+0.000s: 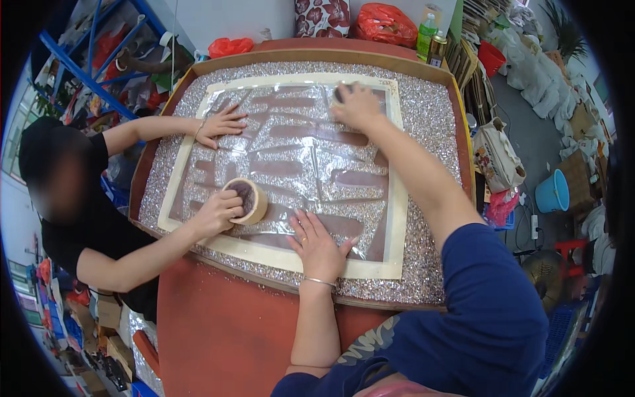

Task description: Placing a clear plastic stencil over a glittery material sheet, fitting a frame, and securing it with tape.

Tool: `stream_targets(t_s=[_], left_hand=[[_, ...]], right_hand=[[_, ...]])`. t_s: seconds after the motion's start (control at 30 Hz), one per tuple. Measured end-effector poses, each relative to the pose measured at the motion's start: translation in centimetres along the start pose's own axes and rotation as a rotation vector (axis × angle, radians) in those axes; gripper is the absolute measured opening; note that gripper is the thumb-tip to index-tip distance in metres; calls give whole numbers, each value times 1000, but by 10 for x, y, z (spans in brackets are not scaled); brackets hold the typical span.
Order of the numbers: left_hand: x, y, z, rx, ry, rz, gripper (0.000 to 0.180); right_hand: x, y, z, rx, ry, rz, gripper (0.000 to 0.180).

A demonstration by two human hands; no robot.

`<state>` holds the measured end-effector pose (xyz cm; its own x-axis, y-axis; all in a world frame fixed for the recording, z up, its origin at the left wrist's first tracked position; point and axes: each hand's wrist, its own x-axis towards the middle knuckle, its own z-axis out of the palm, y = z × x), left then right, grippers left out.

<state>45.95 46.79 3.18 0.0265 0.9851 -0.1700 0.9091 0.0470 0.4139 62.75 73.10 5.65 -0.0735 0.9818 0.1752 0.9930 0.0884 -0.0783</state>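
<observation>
A clear plastic sheet point(291, 169) with mauve shapes and a cream border point(395, 218) lies over a bed of sparkling bits. My left hand point(319, 250) is spread flat on the sheet's near part, fingers apart. At the far right corner of the sheet, my right hand point(360, 108) curls over a small dark object point(340, 93) with a pale edge; its kind is mostly hidden under my fingers. A co-worker at the left presses one hand point(221, 126) flat on the sheet. That person's other hand point(218, 213) grips a wide roll of tape point(256, 205) standing on it.
A shallow tray with a raised wooden rim point(456, 109) holds the sparkling bits point(428, 165) on a red table point(225, 331). Behind stand red plastic bags point(387, 24) and a green bottle point(426, 36). A canvas bag point(497, 155) and blue bucket point(551, 190) are at the right.
</observation>
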Motion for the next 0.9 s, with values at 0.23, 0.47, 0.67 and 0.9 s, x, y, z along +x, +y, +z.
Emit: stream_targets(t_s=[0.23,0.47,0.67,0.9], left_hand=[[3,1,-14,12,4,-40,108],[-5,3,-20,-48,-73,-60,112],[-11,5,-29,-18,-144,-66,111],[-4,8,-18,-48,-99,-61,114]], right_hand=[[-72,37,-33,63,16,-78,59],[-179,-28,-74,420,181,-874,53],[-22,35,-10,90,312,-257,49],[-74,-11,-6,331,139,-571,61]])
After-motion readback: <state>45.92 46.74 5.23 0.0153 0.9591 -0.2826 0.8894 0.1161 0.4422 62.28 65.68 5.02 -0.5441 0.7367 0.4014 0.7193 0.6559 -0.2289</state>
